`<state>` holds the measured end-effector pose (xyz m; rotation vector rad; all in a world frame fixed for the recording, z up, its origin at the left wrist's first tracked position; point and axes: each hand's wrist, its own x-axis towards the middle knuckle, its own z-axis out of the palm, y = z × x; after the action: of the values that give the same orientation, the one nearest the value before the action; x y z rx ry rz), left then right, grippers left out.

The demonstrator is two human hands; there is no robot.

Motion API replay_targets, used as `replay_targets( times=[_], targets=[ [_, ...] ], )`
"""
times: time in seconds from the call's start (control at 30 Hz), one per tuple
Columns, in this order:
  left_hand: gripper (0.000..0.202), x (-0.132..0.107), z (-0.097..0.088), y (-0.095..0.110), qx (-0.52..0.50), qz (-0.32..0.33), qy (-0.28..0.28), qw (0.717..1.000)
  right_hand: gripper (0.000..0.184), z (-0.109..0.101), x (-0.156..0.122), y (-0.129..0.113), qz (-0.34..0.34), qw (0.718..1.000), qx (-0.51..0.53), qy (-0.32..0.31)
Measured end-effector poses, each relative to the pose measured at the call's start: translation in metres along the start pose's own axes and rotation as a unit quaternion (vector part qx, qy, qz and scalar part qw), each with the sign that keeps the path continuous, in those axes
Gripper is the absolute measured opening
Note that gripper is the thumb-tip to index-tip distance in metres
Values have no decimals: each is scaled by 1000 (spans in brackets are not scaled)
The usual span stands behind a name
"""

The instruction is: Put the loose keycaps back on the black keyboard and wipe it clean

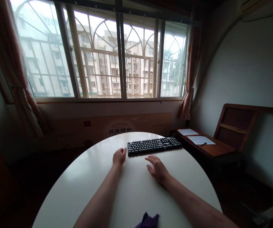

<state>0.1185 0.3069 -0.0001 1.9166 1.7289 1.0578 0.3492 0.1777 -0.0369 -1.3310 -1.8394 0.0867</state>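
Observation:
A black keyboard (154,145) lies on the far side of a round white table (91,177). My left hand (119,157) rests on the tabletop just left of the keyboard's near-left corner, its fingers curled loosely inward with nothing visible in them. My right hand (157,168) lies flat on the table just in front of the keyboard, fingers spread and pointing left, holding nothing. A crumpled purple cloth (148,221) lies at the table's near edge between my forearms.
A low wooden side table (212,149) with two sheets of paper (201,140) and a pen stands right of the round table. A wooden frame (236,126) leans on the right wall. A wide barred window (103,53) with pink curtains fills the far wall.

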Motion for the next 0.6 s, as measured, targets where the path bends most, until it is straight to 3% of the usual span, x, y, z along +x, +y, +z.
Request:
replay_targets(
  times=[0.2, 0.37, 0.47, 0.53, 0.6],
  targets=[
    [29, -8, -25, -3, -172, -42, -74, 981, 41, 1, 3, -2, 2, 999, 0, 35],
    [38, -47, -60, 4, -290, -100, -74, 949, 32, -18, -8, -25, -52, 992, 31, 108],
    [33, -91, -90, 2, -335, -117, -104, 929, 30, -59, -11, -54, -90, 981, 41, 166],
    [35, -126, -113, -6, -373, -135, -170, 902, 29, -107, -13, -85, -145, 964, 44, 218],
    [41, -163, -133, -20, -308, -125, -199, 922, 33, -167, -20, -124, -196, 941, 43, 272]
  ],
)
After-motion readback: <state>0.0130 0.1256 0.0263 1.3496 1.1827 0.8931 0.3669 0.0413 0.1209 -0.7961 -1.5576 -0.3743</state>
